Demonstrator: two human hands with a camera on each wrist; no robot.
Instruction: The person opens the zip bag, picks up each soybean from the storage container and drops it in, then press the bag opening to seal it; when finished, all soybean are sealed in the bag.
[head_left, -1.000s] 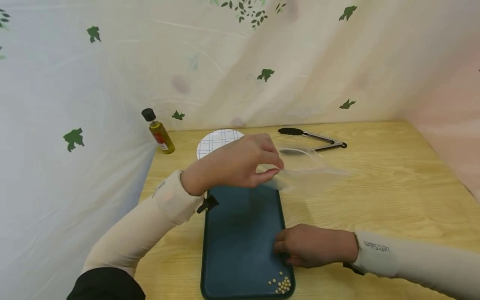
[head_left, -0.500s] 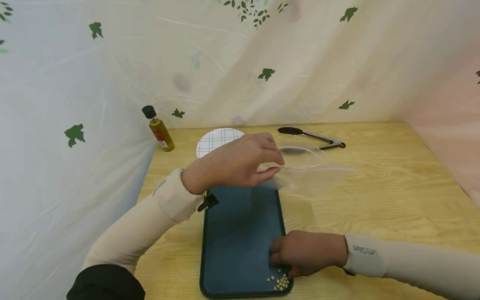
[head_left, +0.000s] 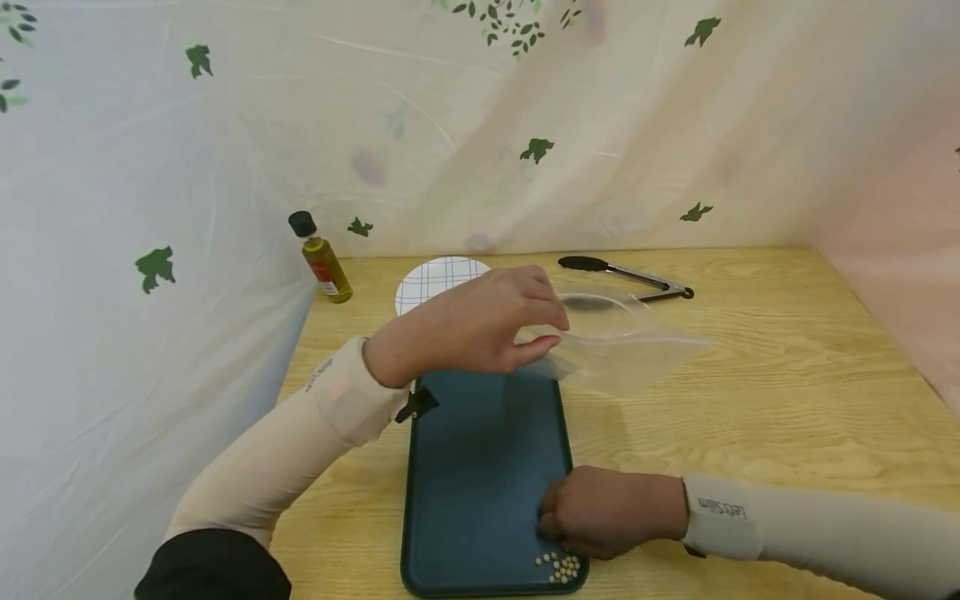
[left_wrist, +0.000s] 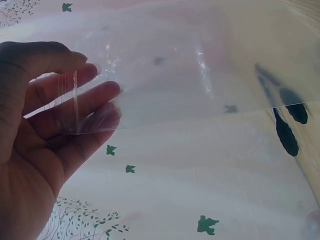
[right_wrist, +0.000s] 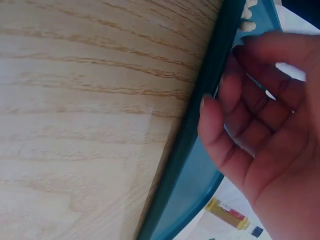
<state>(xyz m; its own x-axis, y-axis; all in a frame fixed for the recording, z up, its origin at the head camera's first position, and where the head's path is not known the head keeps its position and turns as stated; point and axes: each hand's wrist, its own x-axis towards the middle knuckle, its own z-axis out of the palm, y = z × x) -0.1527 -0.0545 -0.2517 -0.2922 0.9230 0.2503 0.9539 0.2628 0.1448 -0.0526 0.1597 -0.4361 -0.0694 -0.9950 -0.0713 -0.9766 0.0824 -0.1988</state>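
Two hands at work over the desk (head_left: 750, 392). Head view: left hand (head_left: 480, 325) pinches a clear plastic bag (head_left: 630, 346) above the tray (head_left: 480, 467); right hand (head_left: 600, 510), fingers curled, beside the beans (head_left: 561, 567). Left wrist: fingers (left_wrist: 90, 100) clamp the bag's corner; flimsy, slippery, best held at the rim. Right wrist: fingers (right_wrist: 220, 100) curl at the tray's edge; hold unclear.

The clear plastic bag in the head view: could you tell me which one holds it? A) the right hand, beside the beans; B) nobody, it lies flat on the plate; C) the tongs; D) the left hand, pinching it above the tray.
D: the left hand pinches the clear plastic bag in its fingers, above the far end of the tray.
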